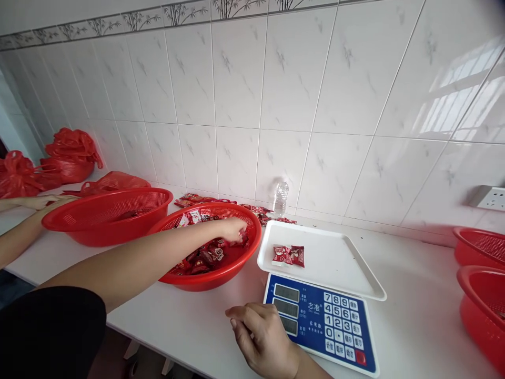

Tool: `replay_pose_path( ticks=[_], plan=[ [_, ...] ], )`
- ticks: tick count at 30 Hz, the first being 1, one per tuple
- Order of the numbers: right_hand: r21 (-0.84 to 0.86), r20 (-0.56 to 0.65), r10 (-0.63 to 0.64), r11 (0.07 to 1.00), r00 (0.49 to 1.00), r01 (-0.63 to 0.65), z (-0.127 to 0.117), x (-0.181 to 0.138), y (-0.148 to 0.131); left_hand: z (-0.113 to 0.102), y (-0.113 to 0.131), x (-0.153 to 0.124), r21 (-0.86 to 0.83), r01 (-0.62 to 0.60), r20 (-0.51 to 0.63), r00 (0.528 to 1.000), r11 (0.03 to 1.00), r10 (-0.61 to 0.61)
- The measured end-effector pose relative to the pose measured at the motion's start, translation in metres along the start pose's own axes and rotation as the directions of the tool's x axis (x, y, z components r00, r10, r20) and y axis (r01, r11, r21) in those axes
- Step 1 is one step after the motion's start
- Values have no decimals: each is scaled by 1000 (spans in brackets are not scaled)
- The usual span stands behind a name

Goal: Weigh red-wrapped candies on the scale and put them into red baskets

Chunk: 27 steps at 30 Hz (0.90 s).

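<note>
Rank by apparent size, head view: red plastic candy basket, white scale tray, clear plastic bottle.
1. Red perforated plastic candy basket and white rectangular scale tray: about alike, left unranked.
2. Clear plastic bottle: smallest, though also farthest from the camera.

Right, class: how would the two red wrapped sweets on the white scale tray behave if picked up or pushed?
The wrapped sweets are small and flat, so probably very light. Their glossy wrappers look slick, so they may slide on the smooth tray when pushed. Lying flat, they seem unlikely to roll.
</note>
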State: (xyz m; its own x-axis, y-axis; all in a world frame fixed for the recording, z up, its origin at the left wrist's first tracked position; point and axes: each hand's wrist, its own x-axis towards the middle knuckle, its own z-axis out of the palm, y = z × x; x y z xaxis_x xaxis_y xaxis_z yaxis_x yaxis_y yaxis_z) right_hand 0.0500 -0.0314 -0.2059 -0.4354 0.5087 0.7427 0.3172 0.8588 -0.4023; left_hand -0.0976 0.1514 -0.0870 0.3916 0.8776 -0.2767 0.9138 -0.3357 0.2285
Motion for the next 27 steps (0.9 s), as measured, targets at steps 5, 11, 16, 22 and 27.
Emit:
replay_pose_path(
  ticks=[5,11,16,22,27],
  plan=[
    [-6,3,-9,1000,1000,9,-1,1,-1,-18,40,13,-453,-197,-211,971,870,110],
    [-8,-10,-1,1000,1000,1,0,2,-1,7,79,22,-230,-270,-98,962,935,254],
    [-17,11,-19,1000,1000,19,1,1,-1,38,98,17,-91,-349,45,934,933,354],
    [-43,23,-7,999,1000,8,0,1,0,26,90,31,-300,-411,-239,906,861,349],
    [-25,17,-22,999,1000,23,-1,1,0,6,37,46,-207,-148,-359,931,967,66]
  ],
)
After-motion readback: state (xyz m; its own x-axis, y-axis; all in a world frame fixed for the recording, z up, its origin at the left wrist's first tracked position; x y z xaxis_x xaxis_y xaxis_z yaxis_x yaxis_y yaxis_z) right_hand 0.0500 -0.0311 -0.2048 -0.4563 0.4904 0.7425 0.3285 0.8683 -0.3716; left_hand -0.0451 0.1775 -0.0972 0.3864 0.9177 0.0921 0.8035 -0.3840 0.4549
